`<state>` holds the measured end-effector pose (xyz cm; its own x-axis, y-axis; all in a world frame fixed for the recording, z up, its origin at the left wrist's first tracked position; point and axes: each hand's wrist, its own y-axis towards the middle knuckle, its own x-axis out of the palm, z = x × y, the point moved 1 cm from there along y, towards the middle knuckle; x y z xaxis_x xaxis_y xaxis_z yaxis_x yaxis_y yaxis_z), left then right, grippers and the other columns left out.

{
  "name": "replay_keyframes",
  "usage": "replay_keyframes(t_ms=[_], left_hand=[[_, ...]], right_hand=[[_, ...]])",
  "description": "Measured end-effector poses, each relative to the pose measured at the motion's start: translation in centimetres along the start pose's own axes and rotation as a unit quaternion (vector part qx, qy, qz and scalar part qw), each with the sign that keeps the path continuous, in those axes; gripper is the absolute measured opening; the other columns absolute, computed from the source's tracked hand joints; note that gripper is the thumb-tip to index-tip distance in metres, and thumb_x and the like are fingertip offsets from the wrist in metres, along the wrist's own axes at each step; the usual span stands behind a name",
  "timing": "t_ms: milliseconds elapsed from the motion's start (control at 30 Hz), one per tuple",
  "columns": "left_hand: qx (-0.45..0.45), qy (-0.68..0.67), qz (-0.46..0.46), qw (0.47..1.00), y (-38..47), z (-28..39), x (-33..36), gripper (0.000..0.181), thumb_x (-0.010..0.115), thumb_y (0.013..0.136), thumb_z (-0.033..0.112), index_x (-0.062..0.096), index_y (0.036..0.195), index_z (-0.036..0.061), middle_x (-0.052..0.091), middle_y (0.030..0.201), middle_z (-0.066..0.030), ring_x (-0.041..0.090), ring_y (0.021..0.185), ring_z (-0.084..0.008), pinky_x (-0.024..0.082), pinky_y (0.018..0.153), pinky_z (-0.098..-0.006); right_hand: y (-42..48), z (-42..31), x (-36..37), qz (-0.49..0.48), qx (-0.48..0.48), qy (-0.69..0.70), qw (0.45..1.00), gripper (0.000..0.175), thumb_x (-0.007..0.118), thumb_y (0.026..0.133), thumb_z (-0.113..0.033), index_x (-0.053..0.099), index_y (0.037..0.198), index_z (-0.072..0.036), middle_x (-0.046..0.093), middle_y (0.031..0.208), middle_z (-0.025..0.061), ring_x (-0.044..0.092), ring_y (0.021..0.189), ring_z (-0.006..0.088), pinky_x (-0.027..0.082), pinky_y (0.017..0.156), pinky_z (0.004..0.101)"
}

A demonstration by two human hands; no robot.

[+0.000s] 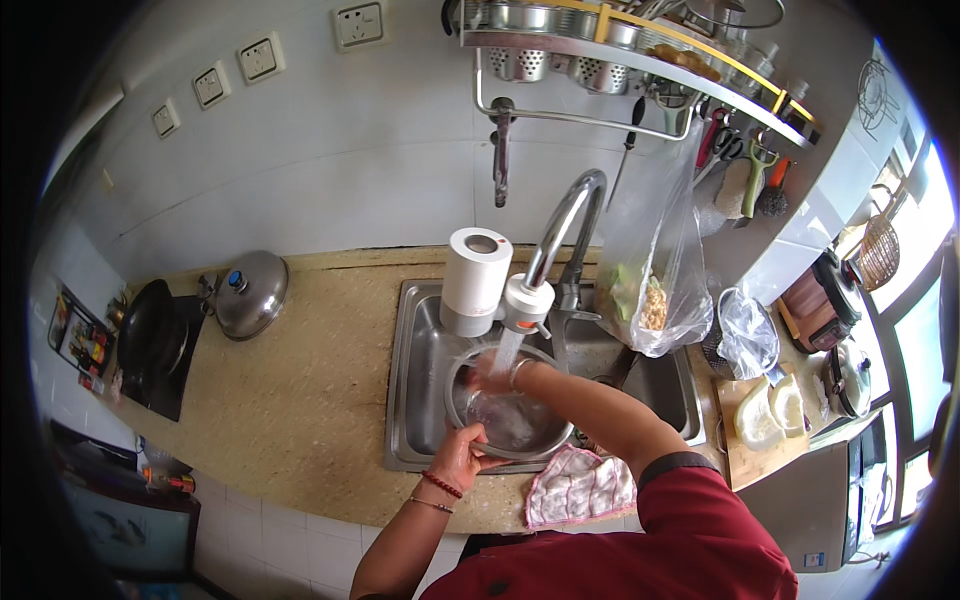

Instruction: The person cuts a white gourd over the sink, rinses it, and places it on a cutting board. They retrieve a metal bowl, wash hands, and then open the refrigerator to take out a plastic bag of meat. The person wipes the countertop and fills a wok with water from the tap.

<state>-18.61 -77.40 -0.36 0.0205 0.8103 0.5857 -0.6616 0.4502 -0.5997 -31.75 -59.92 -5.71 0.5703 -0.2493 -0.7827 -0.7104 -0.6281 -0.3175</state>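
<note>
A round metal bowl [551, 442] is tilted in the left basin of the stainless steel sink [420, 360]. My left hand [463, 454] grips its near left rim, thumb on the inside. Inside the bowl, my right hand [491, 375] is blurred by motion under running water; whether it holds anything cannot be made out. The water falls from a curved chrome faucet [562, 217] with a white filter unit [477, 277] attached at its outlet. Some water lies in the bowl. A checked cloth [577, 489] rests on the counter's front edge beside the sink.
A clear plastic bag [660, 300] with food scraps hangs over the right basin. To the right, a cutting board [739, 465] holds pale rind pieces [759, 420]. A domed metal lid [255, 296] and black wok [150, 330] stand left. Overhead runs a utensil rack [585, 45].
</note>
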Motion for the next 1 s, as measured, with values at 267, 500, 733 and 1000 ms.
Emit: replay_keyframes(t_ms=[267, 500, 733, 1000], left_hand=[[0.046, 0.011, 0.034, 0.998, 4.3, 2.1, -2.2, 0.010, 0.054, 0.081, 0.008, 0.053, 0.070, 0.0063, 0.062, 0.095, -0.0151, 0.064, 0.083, -0.0349, 0.055, 0.080, -0.0714], [0.003, -0.006, 0.030, 1.000, 4.6, 2.5, -2.5, 0.018, 0.055, 0.077, 0.008, 0.048, 0.062, 0.0079, 0.061, 0.078, -0.0133, 0.066, 0.086, -0.0353, 0.053, 0.091, -0.0683], [0.024, -0.005, 0.049, 0.999, 3.6, 4.4, -3.9, 0.001, 0.055, 0.076, 0.005, 0.055, 0.075, 0.0045, 0.056, 0.078, -0.0107, 0.062, 0.076, -0.0263, 0.056, 0.087, -0.0677], [0.409, 0.441, 0.149, 0.785, 6.5, 1.8, -7.0, 0.093, 0.051, 0.073, -0.009, 0.021, 0.159, 0.0131, 0.026, 0.156, -0.0263, 0.034, 0.140, -0.0475, 0.028, 0.118, -0.0543]], right_hand=[[-3.5, -2.6, 6.0, -0.022, -0.002, 0.224, 0.974, 0.037, 0.055, 0.095, -0.031, 0.067, 0.122, -0.008, 0.069, 0.118, 0.0196, 0.065, 0.110, 0.0370, 0.049, 0.096, 0.0412], [-11.0, 3.4, -1.0, 0.120, 0.130, -0.074, 0.981, 0.031, 0.059, 0.096, -0.034, 0.068, 0.114, -0.010, 0.070, 0.112, 0.0161, 0.067, 0.103, 0.0350, 0.052, 0.089, 0.0432], [-13.9, 9.2, -7.3, 0.368, 0.385, -0.024, 0.846, 0.036, 0.055, 0.097, -0.034, 0.074, 0.094, -0.004, 0.071, 0.098, 0.0221, 0.067, 0.097, 0.0416, 0.053, 0.085, 0.0504], [-13.8, 7.5, -0.8, 0.312, 0.283, -0.121, 0.899, 0.034, 0.057, 0.089, -0.015, 0.064, 0.122, -0.010, 0.072, 0.100, 0.0138, 0.068, 0.097, 0.0355, 0.056, 0.083, 0.0460]])
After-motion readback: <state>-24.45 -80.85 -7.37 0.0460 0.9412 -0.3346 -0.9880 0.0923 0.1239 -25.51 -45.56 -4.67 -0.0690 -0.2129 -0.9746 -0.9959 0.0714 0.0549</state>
